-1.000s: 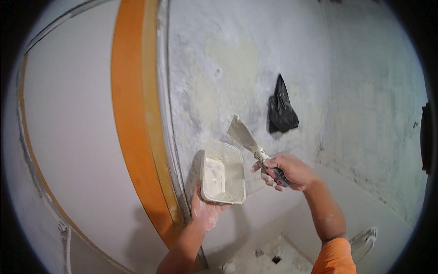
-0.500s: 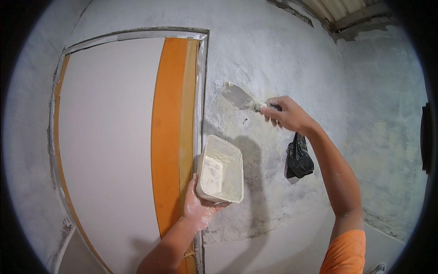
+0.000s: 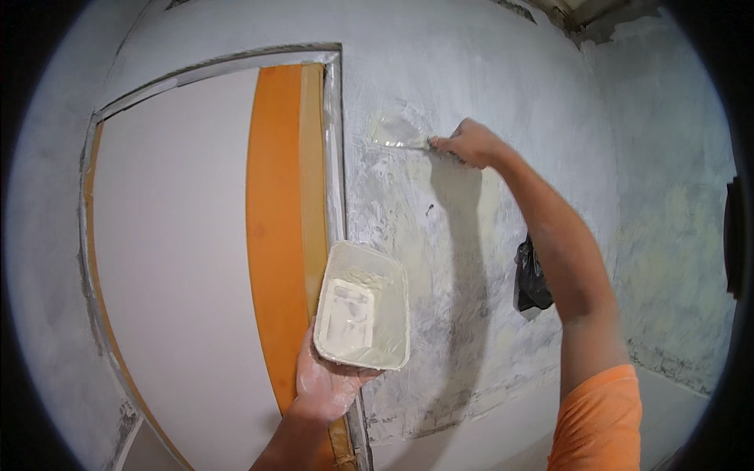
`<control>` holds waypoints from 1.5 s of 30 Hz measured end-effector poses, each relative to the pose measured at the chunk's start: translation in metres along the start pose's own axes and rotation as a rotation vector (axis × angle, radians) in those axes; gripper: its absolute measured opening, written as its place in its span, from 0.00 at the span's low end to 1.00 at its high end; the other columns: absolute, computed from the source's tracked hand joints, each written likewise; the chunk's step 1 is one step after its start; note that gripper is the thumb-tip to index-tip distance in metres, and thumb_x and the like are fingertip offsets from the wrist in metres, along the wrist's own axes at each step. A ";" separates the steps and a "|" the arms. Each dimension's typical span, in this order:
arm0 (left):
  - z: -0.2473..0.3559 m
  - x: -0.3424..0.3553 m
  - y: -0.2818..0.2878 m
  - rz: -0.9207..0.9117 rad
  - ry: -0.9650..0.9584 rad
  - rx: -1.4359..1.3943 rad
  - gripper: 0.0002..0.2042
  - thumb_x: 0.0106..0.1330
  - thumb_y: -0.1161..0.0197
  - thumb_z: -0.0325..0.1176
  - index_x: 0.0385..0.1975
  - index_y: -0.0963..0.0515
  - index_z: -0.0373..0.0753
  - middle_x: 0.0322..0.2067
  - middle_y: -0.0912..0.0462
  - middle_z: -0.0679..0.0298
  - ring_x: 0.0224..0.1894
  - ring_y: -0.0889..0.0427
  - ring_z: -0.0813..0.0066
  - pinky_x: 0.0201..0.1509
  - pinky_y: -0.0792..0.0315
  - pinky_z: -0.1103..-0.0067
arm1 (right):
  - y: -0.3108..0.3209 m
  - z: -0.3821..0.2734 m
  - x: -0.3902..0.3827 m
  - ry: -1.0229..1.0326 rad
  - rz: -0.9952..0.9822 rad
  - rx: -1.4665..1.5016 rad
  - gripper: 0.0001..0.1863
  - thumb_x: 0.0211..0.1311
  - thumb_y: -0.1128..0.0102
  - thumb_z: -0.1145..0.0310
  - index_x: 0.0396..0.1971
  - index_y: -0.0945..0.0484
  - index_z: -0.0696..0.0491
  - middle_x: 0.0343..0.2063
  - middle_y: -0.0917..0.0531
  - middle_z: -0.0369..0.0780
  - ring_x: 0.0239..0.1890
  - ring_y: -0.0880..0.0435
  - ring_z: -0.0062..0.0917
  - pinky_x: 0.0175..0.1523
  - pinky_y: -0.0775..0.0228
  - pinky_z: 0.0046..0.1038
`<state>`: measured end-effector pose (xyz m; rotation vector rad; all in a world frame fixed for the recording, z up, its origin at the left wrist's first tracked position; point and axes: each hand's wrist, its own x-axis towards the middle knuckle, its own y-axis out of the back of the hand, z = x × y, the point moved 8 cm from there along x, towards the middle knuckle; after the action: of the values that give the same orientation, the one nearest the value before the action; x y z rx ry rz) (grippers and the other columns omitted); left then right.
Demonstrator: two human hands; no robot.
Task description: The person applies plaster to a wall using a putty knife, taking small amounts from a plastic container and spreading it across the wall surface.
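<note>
With my right hand (image 3: pixel 470 144) closed round its handle, a putty knife (image 3: pixel 402 132) lies with its wide blade against the grey plastered wall (image 3: pixel 503 212), up and to the right of the door frame. Whitish putty coats the blade's lower edge. Lower down, my left hand (image 3: pixel 330 385) grips a rectangular white plastic tub (image 3: pixel 390 314) from beneath, its mouth tilted toward me. Pale putty smears the tub's inner walls and bottom. White residue covers my left palm and wrist.
To the left stands a white door (image 3: pixel 177 235) with an orange stripe, set in a metal frame (image 3: pixel 334 149). A black plastic bag (image 3: pixel 532 276) hangs on the wall, partly behind my right forearm. A small nail or hole (image 3: pixel 430 209) marks the wall below the knife.
My right hand and the putty knife have moved up along the wall, and the blade now lies flatter. The tub has come slightly down and left in the picture. The view has shifted a little.
</note>
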<state>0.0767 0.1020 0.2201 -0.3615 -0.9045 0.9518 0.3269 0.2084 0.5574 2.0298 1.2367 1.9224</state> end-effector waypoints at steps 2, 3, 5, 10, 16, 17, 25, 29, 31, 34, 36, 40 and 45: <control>-0.002 0.002 0.006 0.000 0.013 -0.080 0.29 0.79 0.67 0.53 0.70 0.39 0.40 0.65 0.30 0.52 0.62 0.24 0.48 0.60 0.24 0.51 | 0.012 0.017 0.001 -0.041 0.041 -0.047 0.35 0.54 0.31 0.38 0.19 0.18 0.64 0.17 0.19 0.46 0.17 0.21 0.30 0.23 0.30 0.34; -0.001 0.002 0.006 -0.012 0.003 -0.163 0.28 0.79 0.66 0.52 0.69 0.38 0.40 0.65 0.30 0.52 0.62 0.24 0.48 0.59 0.23 0.50 | 0.016 0.030 -0.004 -0.064 0.030 -0.040 0.35 0.55 0.31 0.38 0.19 0.18 0.63 0.16 0.20 0.45 0.17 0.21 0.30 0.21 0.31 0.34; -0.007 0.008 0.007 0.007 0.018 -0.154 0.28 0.79 0.66 0.53 0.69 0.38 0.40 0.65 0.30 0.53 0.62 0.24 0.48 0.59 0.23 0.50 | 0.031 0.078 -0.021 -0.155 0.003 -0.057 0.33 0.55 0.32 0.39 0.18 0.19 0.61 0.16 0.21 0.44 0.15 0.23 0.28 0.18 0.34 0.34; -0.004 0.008 0.011 -0.022 -0.035 -0.053 0.30 0.79 0.67 0.55 0.70 0.39 0.41 0.66 0.31 0.52 0.62 0.24 0.49 0.58 0.23 0.51 | 0.060 0.123 -0.050 -0.227 0.007 -0.064 0.32 0.57 0.33 0.40 0.15 0.22 0.58 0.14 0.22 0.40 0.13 0.27 0.26 0.15 0.40 0.31; 0.003 -0.001 0.002 -0.009 -0.049 0.055 0.31 0.79 0.70 0.55 0.71 0.41 0.40 0.67 0.33 0.50 0.63 0.25 0.49 0.60 0.24 0.52 | 0.118 0.067 -0.041 -0.212 0.234 -0.218 0.29 0.55 0.32 0.42 0.13 0.22 0.54 0.13 0.24 0.37 0.17 0.27 0.25 0.24 0.37 0.33; 0.003 -0.001 -0.001 -0.013 -0.054 0.064 0.31 0.79 0.70 0.55 0.71 0.41 0.40 0.67 0.33 0.50 0.63 0.25 0.49 0.60 0.24 0.52 | 0.117 0.054 -0.035 -0.156 0.261 -0.158 0.30 0.56 0.33 0.38 0.12 0.24 0.51 0.12 0.26 0.35 0.13 0.32 0.21 0.21 0.43 0.29; 0.005 -0.002 -0.001 0.049 -0.137 0.016 0.29 0.79 0.66 0.51 0.71 0.42 0.37 0.66 0.33 0.49 0.62 0.25 0.49 0.61 0.24 0.53 | -0.034 -0.065 -0.005 -0.001 0.178 0.026 0.36 0.74 0.51 0.42 0.41 0.19 0.67 0.33 0.15 0.53 0.35 0.14 0.38 0.43 0.22 0.42; 0.012 -0.011 -0.018 0.010 -0.440 0.398 0.30 0.77 0.57 0.55 0.69 0.38 0.39 0.62 0.28 0.53 0.61 0.24 0.56 0.57 0.20 0.61 | -0.083 -0.057 -0.049 -0.169 0.097 0.231 0.33 0.75 0.56 0.45 0.49 0.21 0.65 0.48 0.17 0.57 0.50 0.15 0.48 0.55 0.24 0.45; 0.012 -0.013 0.006 0.119 -0.390 0.289 0.30 0.76 0.57 0.54 0.69 0.38 0.38 0.63 0.29 0.52 0.60 0.23 0.55 0.55 0.19 0.61 | -0.095 -0.061 -0.076 -0.194 0.111 0.244 0.33 0.75 0.58 0.45 0.49 0.21 0.65 0.48 0.17 0.57 0.52 0.17 0.50 0.56 0.25 0.47; 0.000 -0.021 0.037 0.285 -0.286 0.157 0.30 0.76 0.58 0.56 0.69 0.37 0.41 0.61 0.27 0.56 0.58 0.21 0.55 0.50 0.18 0.59 | -0.114 -0.056 -0.114 -0.268 0.075 0.325 0.28 0.76 0.58 0.51 0.46 0.18 0.62 0.48 0.17 0.58 0.52 0.17 0.52 0.57 0.26 0.48; -0.005 -0.023 0.038 0.350 -0.316 0.143 0.30 0.76 0.59 0.56 0.69 0.37 0.43 0.62 0.27 0.58 0.58 0.21 0.56 0.49 0.17 0.59 | -0.131 -0.050 -0.133 -0.308 -0.051 0.352 0.31 0.77 0.60 0.48 0.46 0.19 0.64 0.47 0.17 0.57 0.52 0.18 0.53 0.57 0.27 0.48; -0.001 -0.044 0.042 0.316 -0.364 0.452 0.30 0.76 0.59 0.57 0.69 0.36 0.44 0.63 0.27 0.59 0.58 0.21 0.57 0.52 0.18 0.59 | -0.166 -0.040 -0.187 -0.361 -0.128 0.356 0.31 0.77 0.60 0.49 0.45 0.19 0.64 0.47 0.17 0.58 0.51 0.18 0.54 0.56 0.27 0.49; -0.007 -0.047 0.040 0.267 -0.266 0.062 0.30 0.76 0.59 0.57 0.69 0.37 0.43 0.64 0.28 0.58 0.60 0.22 0.55 0.55 0.20 0.57 | -0.191 -0.002 -0.237 -0.378 -0.078 0.303 0.31 0.73 0.54 0.48 0.36 0.18 0.65 0.31 0.17 0.59 0.39 0.17 0.56 0.49 0.28 0.49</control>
<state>0.0475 0.0861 0.1671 -0.3113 -1.0831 1.2934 0.2604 0.1954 0.2610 2.3014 1.5432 1.2956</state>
